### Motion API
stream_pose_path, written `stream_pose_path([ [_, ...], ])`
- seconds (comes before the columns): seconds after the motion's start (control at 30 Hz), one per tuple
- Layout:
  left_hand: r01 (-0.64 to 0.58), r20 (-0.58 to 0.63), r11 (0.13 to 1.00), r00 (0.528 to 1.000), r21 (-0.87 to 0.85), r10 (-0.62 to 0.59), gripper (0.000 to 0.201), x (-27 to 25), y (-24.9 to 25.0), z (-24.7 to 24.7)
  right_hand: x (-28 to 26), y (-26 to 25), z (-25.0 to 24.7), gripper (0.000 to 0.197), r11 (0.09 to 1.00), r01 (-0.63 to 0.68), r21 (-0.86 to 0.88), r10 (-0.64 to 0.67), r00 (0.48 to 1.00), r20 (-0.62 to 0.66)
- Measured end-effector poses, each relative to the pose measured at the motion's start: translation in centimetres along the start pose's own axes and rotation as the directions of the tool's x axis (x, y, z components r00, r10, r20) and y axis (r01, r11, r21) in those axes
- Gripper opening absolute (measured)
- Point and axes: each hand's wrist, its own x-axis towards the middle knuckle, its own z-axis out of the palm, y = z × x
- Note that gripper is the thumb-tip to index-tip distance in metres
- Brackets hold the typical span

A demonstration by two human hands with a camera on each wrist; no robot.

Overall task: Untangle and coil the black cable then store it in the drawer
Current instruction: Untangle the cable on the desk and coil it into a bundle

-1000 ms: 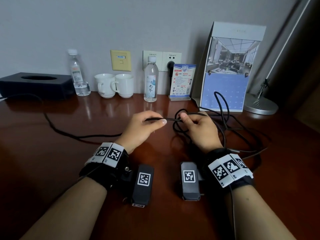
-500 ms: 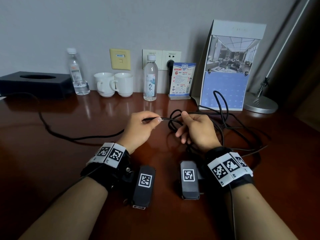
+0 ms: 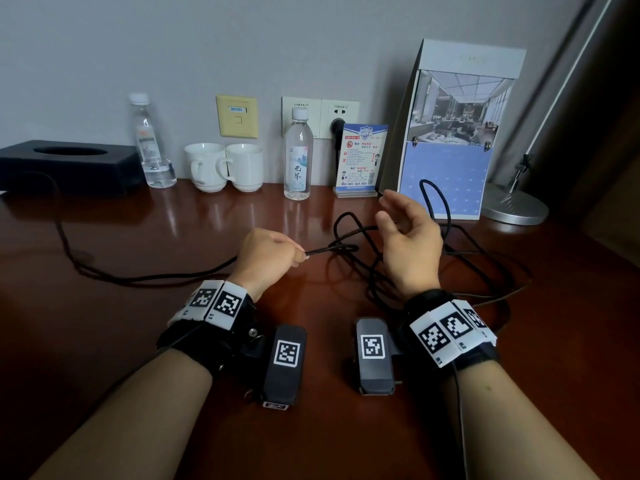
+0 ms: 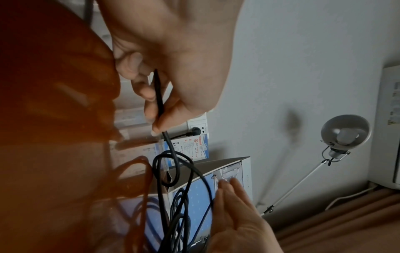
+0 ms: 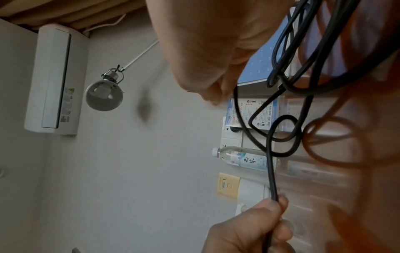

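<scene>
Left hand (image 3: 268, 256): fingers curled, pinching the black cable (image 3: 330, 250) just above the tabletop (image 3: 104, 341).
Black cable: runs from the pinch into tangled loops lying on the tabletop in front of the calendar stand (image 3: 450, 140).
Right hand (image 3: 408, 244): raised over the loops, fingers spread loosely, holding nothing.

The black cable (image 3: 349, 249) is thin and long. One bit is pinched in my left hand (image 3: 268, 258). From there it twists into a messy bunch of loops on the table by my right hand (image 3: 410, 244). Another long part trails away left.
</scene>
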Motion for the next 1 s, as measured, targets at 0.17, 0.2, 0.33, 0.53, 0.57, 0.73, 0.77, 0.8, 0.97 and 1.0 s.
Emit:
stream_pose_path([
  [0.17,-0.018,0.095,0.99,0.995,0.14,0.005,0.015,-0.3,0.1,0.0,-0.4,0.0,-0.5,0.055,0.852,0.035,-0.523,0.185,0.914,0.361],
  [0.2,-0.021,0.104,0.986,0.995,0.167,0.004,0.014,-0.4,0.1,0.0,-0.3,0.1,-0.6,0.058,0.831,0.021,-0.556,0.226,0.9,0.372],
  [0.33,-0.022,0.12,0.977,0.993,0.212,-0.003,0.013,-0.5,0.2,0.0,-0.1,0.3,-0.5,0.054,0.692,0.033,-0.721,0.354,0.855,0.379],
  [0.53,-0.033,0.141,0.98,0.99,0.197,0.005,0.014,-0.3,-0.2,0.1,0.1,1.1,-0.2,0.025,0.722,0.008,-0.692,0.298,0.899,0.322],
  [0.57,-0.029,0.137,0.983,0.991,0.18,0.005,0.014,-0.2,-0.2,0.1,0.2,1.5,-0.2,0.023,0.755,0.007,-0.656,0.27,0.908,0.32],
  [0.73,-0.016,0.102,0.994,0.995,0.108,0.005,0.015,0.1,-0.4,0.1,-0.1,1.6,-0.2,0.035,0.917,0.043,-0.395,0.065,0.965,0.256],
  [0.77,-0.021,0.094,0.995,0.996,0.098,0.011,0.015,0.1,-0.5,0.1,-0.1,1.5,-0.1,0.037,0.943,0.037,-0.33,0.039,0.975,0.221],
  [0.8,-0.025,0.081,0.996,0.997,0.09,0.017,0.014,0.1,-0.5,0.2,-0.1,1.4,-0.1,0.039,0.966,0.025,-0.256,0.026,0.981,0.191],
  [0.97,0.003,-0.048,0.998,0.999,0.064,0.0,0.007,0.3,-0.8,0.1,-0.2,0.6,0.0,0.05,0.993,-0.049,0.107,0.022,0.971,0.24],
  [1.0,0.002,-0.064,0.998,0.998,0.058,0.002,0.007,0.4,-0.9,0.0,-0.3,0.4,-0.1,0.05,0.99,-0.057,0.13,0.018,0.959,0.282],
])
